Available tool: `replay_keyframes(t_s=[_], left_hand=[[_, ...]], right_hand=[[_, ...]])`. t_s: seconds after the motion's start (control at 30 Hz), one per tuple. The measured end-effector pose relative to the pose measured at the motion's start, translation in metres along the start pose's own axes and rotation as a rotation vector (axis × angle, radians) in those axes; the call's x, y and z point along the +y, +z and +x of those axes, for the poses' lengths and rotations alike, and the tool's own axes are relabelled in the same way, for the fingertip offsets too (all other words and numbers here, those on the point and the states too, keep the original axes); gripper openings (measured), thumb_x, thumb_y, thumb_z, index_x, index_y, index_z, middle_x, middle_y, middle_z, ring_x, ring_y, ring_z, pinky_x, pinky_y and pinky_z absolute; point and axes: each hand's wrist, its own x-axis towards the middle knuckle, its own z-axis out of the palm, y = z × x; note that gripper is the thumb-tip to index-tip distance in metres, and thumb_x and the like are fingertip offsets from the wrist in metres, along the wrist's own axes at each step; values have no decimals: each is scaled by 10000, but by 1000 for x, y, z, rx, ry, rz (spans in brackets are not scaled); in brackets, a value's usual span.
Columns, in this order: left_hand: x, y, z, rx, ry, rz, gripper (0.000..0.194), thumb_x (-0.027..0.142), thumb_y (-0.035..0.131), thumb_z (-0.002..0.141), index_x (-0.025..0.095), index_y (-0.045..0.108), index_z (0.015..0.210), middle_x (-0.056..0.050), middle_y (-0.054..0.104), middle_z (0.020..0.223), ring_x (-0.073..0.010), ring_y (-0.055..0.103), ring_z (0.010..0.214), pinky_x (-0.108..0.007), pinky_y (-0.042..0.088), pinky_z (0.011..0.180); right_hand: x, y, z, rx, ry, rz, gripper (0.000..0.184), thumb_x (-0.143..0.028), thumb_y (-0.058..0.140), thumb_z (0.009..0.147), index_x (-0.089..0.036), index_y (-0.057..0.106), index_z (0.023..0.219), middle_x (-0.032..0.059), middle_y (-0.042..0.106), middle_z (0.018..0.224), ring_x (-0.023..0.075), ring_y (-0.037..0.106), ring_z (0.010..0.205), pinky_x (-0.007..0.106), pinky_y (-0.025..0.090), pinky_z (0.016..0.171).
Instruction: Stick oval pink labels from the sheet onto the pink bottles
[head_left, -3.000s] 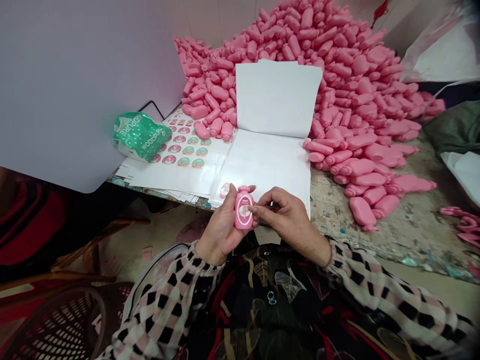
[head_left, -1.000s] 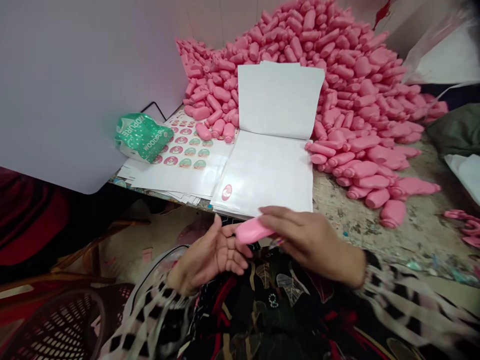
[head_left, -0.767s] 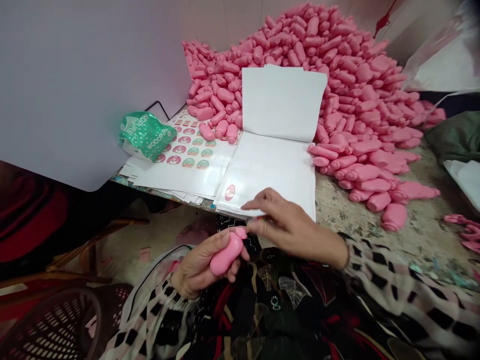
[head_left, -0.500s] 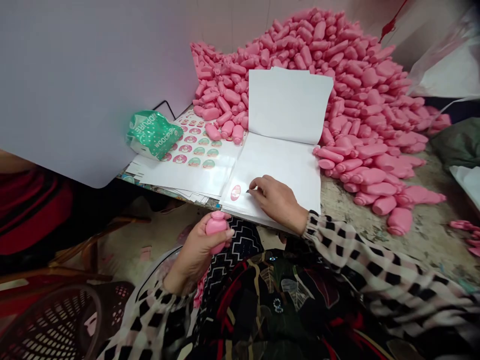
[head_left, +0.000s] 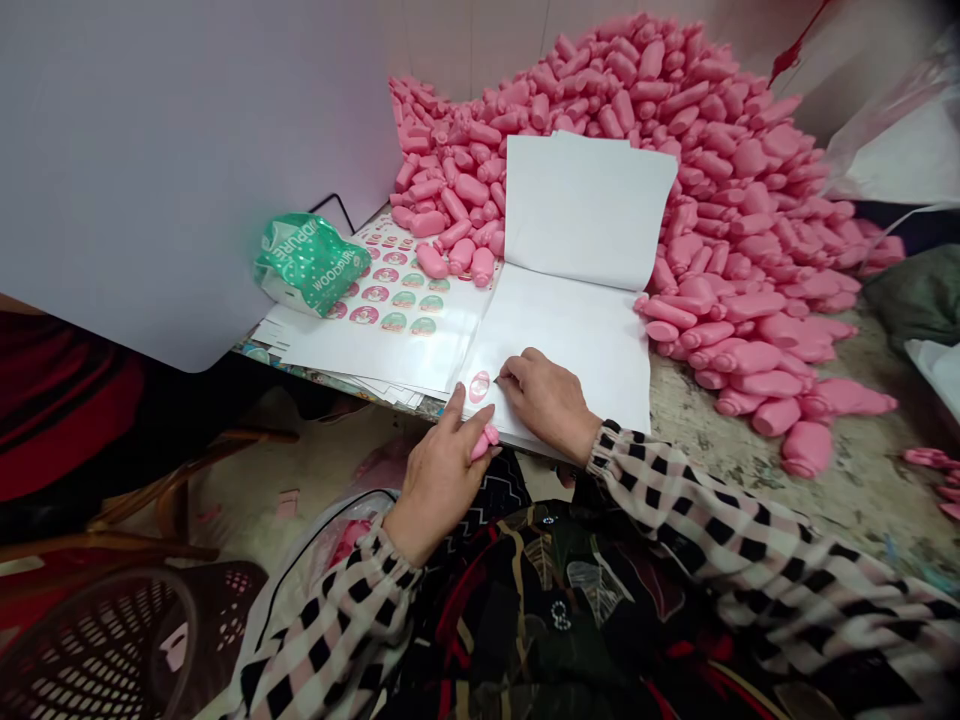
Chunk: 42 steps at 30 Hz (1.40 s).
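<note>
My left hand (head_left: 442,470) is at the front edge of the table, wrapped round a small pink plastic bottle (head_left: 484,443), most of which it hides. Its index finger reaches up beside an oval pink-and-white sticker (head_left: 478,387) on the white sheet (head_left: 559,330). Just right of that sticker, my right hand (head_left: 546,398) rests on the sheet with thumb and fingers pinched. A small dark tip pokes out of the pinch toward the sticker; what it belongs to is hidden.
A big heap of pink bottles (head_left: 720,170) covers the back and right of the table. Left of the white sheet lie printed sticker sheets (head_left: 390,350) under a green bag (head_left: 311,265). A pale panel (head_left: 187,180) stands at left, above a plastic basket (head_left: 97,640).
My left hand has moved up and right with the pink bottle, turning so its back faces me, and its index finger now reaches the sticker. My right hand has stayed beside it.
</note>
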Motion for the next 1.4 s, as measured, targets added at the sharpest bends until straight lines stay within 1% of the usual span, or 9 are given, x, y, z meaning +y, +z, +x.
replay_keyframes(t_s=[0.07, 0.23, 0.43, 0.7, 0.8, 0.9, 1.07, 1.27, 1.4], left_hand=[[0, 1, -1, -20, 14, 35, 461, 284, 545, 859, 261, 487, 1316, -135, 208, 1534, -309, 521, 1195, -438, 479, 920], [0, 3, -1, -29, 21, 81, 482, 265, 533, 864, 269, 462, 1341, -137, 178, 1541, -309, 529, 1181, -437, 491, 904], [0, 5, -1, -36, 22, 156, 490, 266, 495, 884, 288, 426, 1368, -139, 197, 1535, -304, 566, 1121, -446, 515, 848], [1, 9, -2, -23, 34, 237, 504, 267, 433, 914, 243, 359, 1411, -175, 156, 1540, -299, 558, 1125, -427, 495, 864], [2, 11, -2, -21, 35, 277, 484, 278, 400, 926, 263, 364, 1409, -169, 164, 1539, -295, 572, 1100, -425, 498, 844], [2, 13, -2, -13, 39, 293, 495, 285, 391, 929, 286, 337, 1421, -164, 170, 1538, -291, 570, 1104, -419, 497, 838], [1, 18, -3, 0, 33, 278, 513, 280, 399, 927, 286, 311, 1433, -176, 120, 1545, -294, 568, 1108, -414, 496, 830], [4, 18, -4, 5, 25, 279, 527, 284, 379, 934, 305, 265, 1448, -183, 117, 1543, -295, 578, 1086, -426, 493, 824], [5, 17, -4, 9, 10, 306, 530, 290, 363, 938, 335, 241, 1452, -171, 139, 1542, -275, 601, 1032, -427, 494, 811]], right_hand=[[0, 0, 0, -8, -6, 3, 230, -299, 406, 919, -207, 616, 932, 38, 597, 932, 136, 533, 728, 274, 270, 555], [0, -1, 0, -7, -16, 4, 227, -293, 412, 916, -204, 620, 924, 42, 600, 923, 132, 521, 719, 271, 263, 554], [-2, -1, -1, -4, -10, -16, 238, -289, 402, 916, -204, 624, 913, 43, 594, 915, 133, 524, 707, 272, 257, 546], [-4, -2, -3, -39, 5, 45, 225, -295, 417, 908, -221, 629, 908, 34, 592, 913, 144, 545, 754, 271, 296, 582], [-6, 2, -6, -20, 45, 122, 206, -286, 429, 900, -218, 624, 883, 32, 588, 893, 146, 549, 785, 265, 323, 618], [-9, 8, -9, 6, 115, 203, 193, -288, 437, 894, -215, 608, 844, 31, 582, 879, 144, 545, 786, 261, 341, 645], [-11, 14, -8, 12, 216, 312, 168, -305, 469, 868, -217, 602, 816, 24, 595, 858, 143, 536, 766, 265, 345, 652], [-13, 10, 0, -27, 281, 333, 213, -408, 521, 827, -218, 607, 785, 14, 627, 824, 136, 528, 697, 263, 320, 590], [-13, 6, 3, -44, 308, 339, 188, -403, 545, 795, -236, 618, 746, -4, 641, 799, 137, 533, 677, 265, 302, 568]])
